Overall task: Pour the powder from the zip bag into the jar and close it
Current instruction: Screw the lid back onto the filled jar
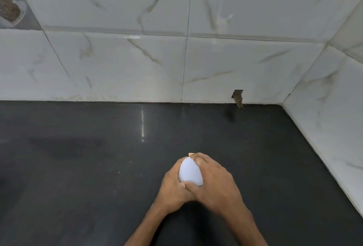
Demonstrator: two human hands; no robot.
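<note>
I am watching the right hand (214,184) gripping the round white lid (191,172) squarely atop the small jar (179,176), the left hand (172,188) clasping it beneath.

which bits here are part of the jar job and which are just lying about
In the job: white lid, jar under it, mostly hidden, left hand gripping the jar, right hand gripping the lid.
Just there: black counter, marble wall tiles, notch in the tile.

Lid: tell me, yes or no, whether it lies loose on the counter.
No: the right hand grips the white lid on the jar, which the left hand holds.
</note>
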